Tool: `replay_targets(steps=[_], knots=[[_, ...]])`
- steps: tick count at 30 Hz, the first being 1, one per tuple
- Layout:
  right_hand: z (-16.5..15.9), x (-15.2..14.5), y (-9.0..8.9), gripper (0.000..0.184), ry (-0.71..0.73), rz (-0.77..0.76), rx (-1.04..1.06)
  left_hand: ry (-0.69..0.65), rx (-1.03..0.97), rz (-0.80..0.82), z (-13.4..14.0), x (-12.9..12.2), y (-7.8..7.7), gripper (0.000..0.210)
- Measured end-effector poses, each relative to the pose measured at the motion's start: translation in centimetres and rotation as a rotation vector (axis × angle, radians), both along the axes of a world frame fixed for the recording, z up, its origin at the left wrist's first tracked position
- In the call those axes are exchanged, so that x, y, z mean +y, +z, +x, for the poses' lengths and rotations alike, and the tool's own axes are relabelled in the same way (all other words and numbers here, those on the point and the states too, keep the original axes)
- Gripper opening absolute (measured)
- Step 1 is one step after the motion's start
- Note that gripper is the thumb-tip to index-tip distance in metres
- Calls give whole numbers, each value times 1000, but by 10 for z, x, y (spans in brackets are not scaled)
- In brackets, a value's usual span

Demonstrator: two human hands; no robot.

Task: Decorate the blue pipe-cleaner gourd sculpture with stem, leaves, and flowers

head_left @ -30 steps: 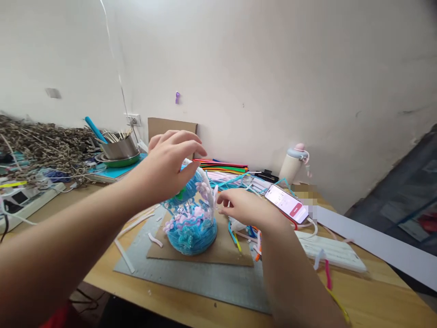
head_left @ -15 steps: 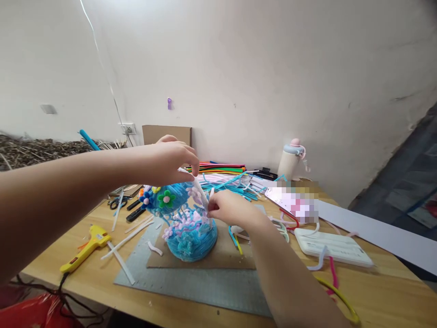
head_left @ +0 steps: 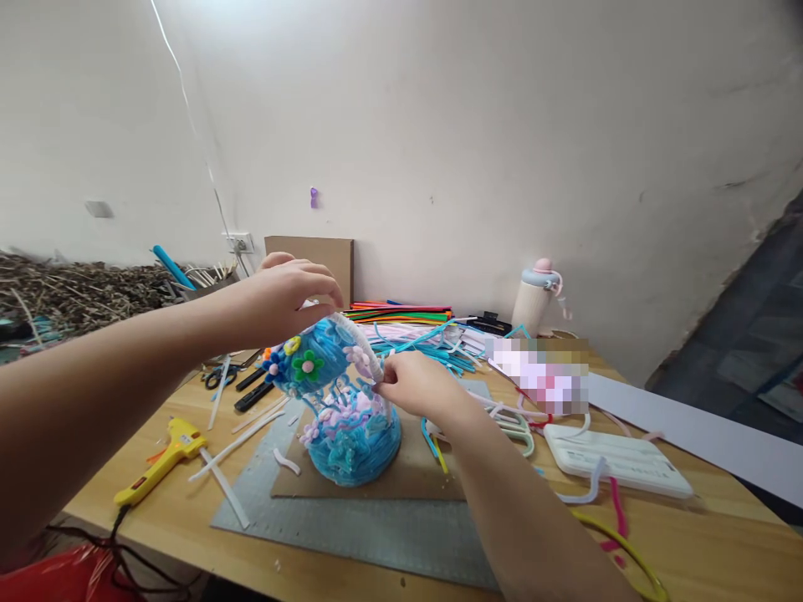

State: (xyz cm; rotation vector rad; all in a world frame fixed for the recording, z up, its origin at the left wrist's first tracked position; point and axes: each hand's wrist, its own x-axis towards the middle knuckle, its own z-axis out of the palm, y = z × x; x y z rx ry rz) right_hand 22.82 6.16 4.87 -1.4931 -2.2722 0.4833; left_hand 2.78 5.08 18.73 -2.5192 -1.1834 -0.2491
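Observation:
A round blue fuzzy craft piece (head_left: pixel 355 456), made of pipe cleaners in a lower bowl shape and a tilted upper part (head_left: pixel 319 355), stands before me. Small flowers decorate it, among them a green one (head_left: pixel 307 366). A white pipe-cleaner strip (head_left: pixel 359 336) runs down the right edge of the upper part. My left hand (head_left: pixel 292 288) curls over the top with thumb and fingers closed around the strip's upper end, which is partly hidden. My right hand (head_left: pixel 414 380) pinches its lower end against the craft's right side.
Brown cardboard (head_left: pixel 414 485) lies under the craft on a grey cutting mat (head_left: pixel 351 531). At left are a yellow glue gun (head_left: pixel 160 464) and scissors (head_left: pixel 219 378). Bundled pipe cleaners (head_left: pixel 414 339) lie behind. A phone (head_left: pixel 502 359), white power bank (head_left: pixel 618 460) and bottle (head_left: pixel 532 301) are at right.
My left hand has shifted left and slightly down, showing more of the upper part. The white strip now bends along its edge. My right hand stays pinched at the strip's lower end.

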Motion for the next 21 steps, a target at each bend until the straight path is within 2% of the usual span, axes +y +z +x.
replay_targets(steps=[3, 8, 13, 17, 21], knots=[[5, 0, 4, 13, 24, -21, 110, -50, -29, 11, 4, -6, -4, 28], [13, 3, 9, 21, 160, -22, 335, -118, -90, 62, 9, -16, -8, 27], [12, 8, 3, 8, 208, 15, 374, -179, -93, 95, 12, -25, -15, 26], [11, 12, -3, 12, 229, -7, 406, -193, -75, 86, 13, -33, -21, 24], [12, 13, 0, 15, 207, 31, 466, -211, -75, 105, 11, -35, -27, 22]])
